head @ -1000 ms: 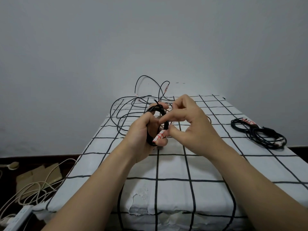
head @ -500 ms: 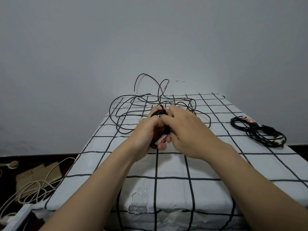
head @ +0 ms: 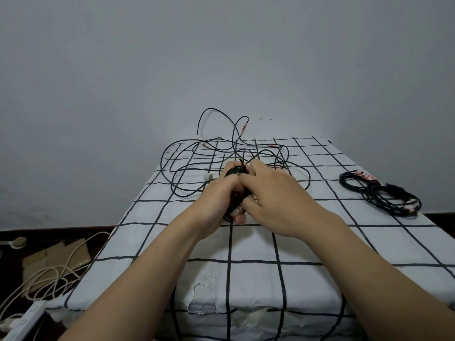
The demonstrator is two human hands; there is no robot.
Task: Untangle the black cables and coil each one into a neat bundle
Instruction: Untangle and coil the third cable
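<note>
Cable coil (head: 235, 171): who holds it, and how? (bench)

Op: I log from the fingers out. Left fingers (head: 240, 219) curl under the loops and the thumb closes over the top, so the left hand (head: 216, 200) clamps the whole stack. Right fingers (head: 250, 204) curl in against the opposite side, with the index laid across the top. The right hand (head: 273, 195) hides the tips, so I can't tell whether they pinch the tail end.

Bench: Why two hands on one small coil?

Op: My judgement is that the left acts as a clamp so the loops don't spring apart. The right probably dresses or tucks the last turn.

Bench: Position?

Op: It is held mid-table, just above the checked cloth (head: 253, 254) and just in front of the loose tangle (head: 236, 151). A short end sticks up from the coil. I can't tell whether any strand runs from it into the tangle.

Bench: The rest?

Op: One finished bundle (head: 376, 195) lies by the right edge, well apart, and I guess it is parked there to stay clear of the loose strands. The tangle spreads over the far end, with one loop arching up against the wall. I judge the task partway done. The risk is releasing the clamp before the tail is secured.
</note>
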